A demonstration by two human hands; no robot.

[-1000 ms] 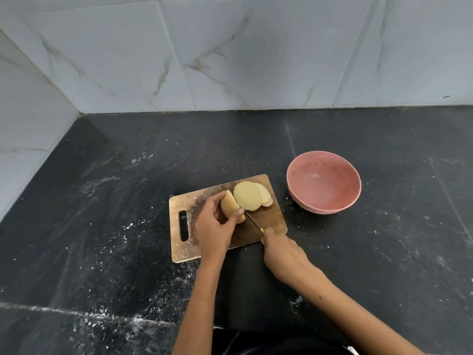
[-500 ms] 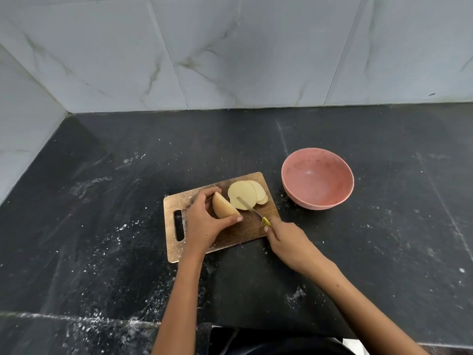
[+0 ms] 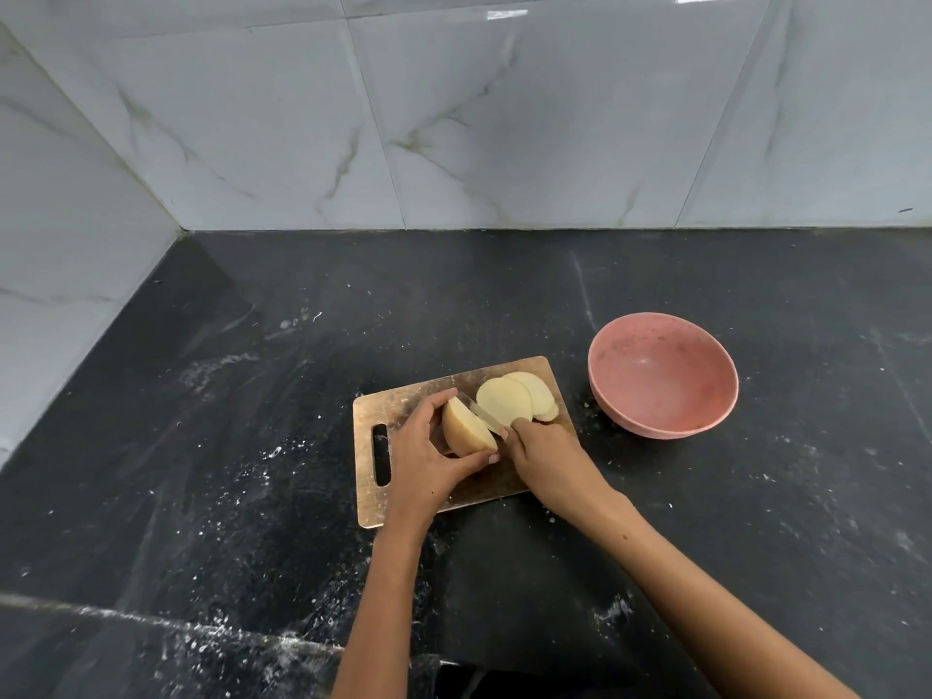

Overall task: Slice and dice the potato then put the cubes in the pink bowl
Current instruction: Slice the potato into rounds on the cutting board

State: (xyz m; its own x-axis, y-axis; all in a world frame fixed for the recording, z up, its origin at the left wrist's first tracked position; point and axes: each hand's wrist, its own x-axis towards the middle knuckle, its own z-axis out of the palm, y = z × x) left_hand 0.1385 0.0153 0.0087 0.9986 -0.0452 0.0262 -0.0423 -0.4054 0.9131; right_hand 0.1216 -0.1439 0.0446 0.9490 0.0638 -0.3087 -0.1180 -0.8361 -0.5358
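On the wooden cutting board (image 3: 403, 411), our left hand (image 3: 423, 456) grips the remaining potato chunk (image 3: 466, 427), fingers curled over its far side, thumb under its near edge. Our right hand (image 3: 547, 456) is closed around the knife handle, which is hidden inside the fist; only the knife blade (image 3: 483, 414) shows, lying against the chunk's cut face. Cut potato slices (image 3: 519, 402) lie overlapping flat on the board's far right corner, just beyond the blade. We see the pink bowl (image 3: 663, 375) on the black countertop (image 3: 252, 446) just right of the board, not touching it, no potato in it. White specks are scattered over the countertop. Marble-look wall tiles (image 3: 454, 118) behind.
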